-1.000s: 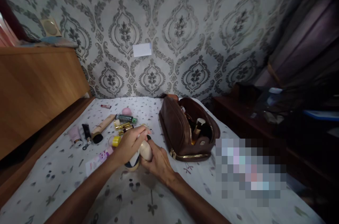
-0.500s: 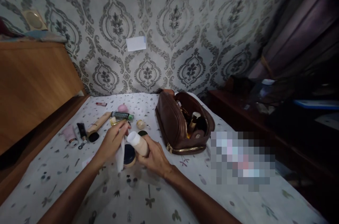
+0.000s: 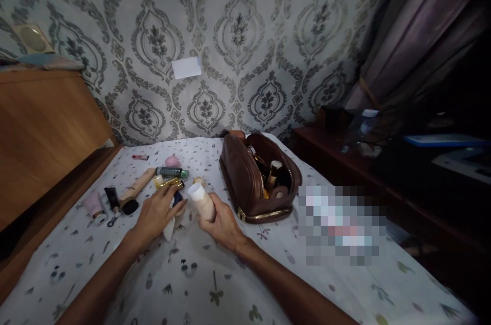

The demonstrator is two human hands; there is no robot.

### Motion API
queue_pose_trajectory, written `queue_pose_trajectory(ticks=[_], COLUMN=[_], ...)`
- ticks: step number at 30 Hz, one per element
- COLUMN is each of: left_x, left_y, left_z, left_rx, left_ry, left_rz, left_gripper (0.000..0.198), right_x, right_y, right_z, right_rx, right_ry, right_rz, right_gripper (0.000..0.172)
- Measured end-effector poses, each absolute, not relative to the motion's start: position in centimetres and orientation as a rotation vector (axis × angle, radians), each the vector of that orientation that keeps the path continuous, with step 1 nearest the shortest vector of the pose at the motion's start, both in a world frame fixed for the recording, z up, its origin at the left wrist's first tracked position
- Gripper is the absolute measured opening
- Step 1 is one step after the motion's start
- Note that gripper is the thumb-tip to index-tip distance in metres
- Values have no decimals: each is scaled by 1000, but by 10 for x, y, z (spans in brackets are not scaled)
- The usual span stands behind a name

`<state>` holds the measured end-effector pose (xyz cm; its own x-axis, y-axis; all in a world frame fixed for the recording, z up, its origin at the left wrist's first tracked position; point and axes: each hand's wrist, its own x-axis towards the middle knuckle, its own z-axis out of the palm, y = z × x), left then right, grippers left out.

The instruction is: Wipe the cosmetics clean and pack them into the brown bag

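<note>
My right hand [image 3: 224, 225] is wrapped round a beige bottle [image 3: 205, 204] with a white cap, held tilted above the bed. My left hand [image 3: 159, 212] is closed over a crumpled white wipe [image 3: 169, 229], with its thumb and fingers around a small dark-lidded jar [image 3: 178, 198]. Just beyond the left fingers lie gold tubes [image 3: 172, 183] and a dark bottle with a green cap [image 3: 172, 173]. A small yellowish round item [image 3: 199, 180] is partly hidden behind the bottle. An open brown toiletry bag [image 3: 245, 176] stands to the right with cosmetics inside.
Left of my hands lie a pink tube [image 3: 94, 206], a black tube [image 3: 112, 199], a makeup brush [image 3: 129, 205], a beige tube [image 3: 143, 184] and a pink sponge [image 3: 172, 161]. A pixelated patch covers something right of the bag. A wooden headboard [image 3: 53, 125] borders the left.
My left hand has lowered onto the dark-lidded jar, which has shifted away from me. The right hand still holds the beige bottle. The whole view has swung slightly right.
</note>
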<state>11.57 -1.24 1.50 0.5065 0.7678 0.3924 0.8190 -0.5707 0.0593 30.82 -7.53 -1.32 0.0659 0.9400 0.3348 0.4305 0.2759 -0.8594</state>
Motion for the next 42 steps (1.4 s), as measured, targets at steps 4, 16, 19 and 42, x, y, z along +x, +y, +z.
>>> queue_pose_trajectory(ticks=[4, 16, 19, 42], left_x=[117, 133, 129, 145], left_y=[-6, -45, -40, -30], left_z=[16, 56, 41, 45], left_rx=[-2620, -2948, -2967, -3236], left_ry=[-1420, -680, -716, -1956], left_rz=[-550, -1015, -924, -1068], left_gripper=[31, 27, 31, 60], right_x=[310, 315, 313, 305], right_y=[-76, -88, -89, -90], right_z=[-8, 3, 1, -3], right_rx=[-1342, -851, -1032, -1514], right_ry=[-1520, -1594, -1751, -2116], right_rz=[685, 1573, 1336, 436], right_gripper=[22, 18, 23, 31])
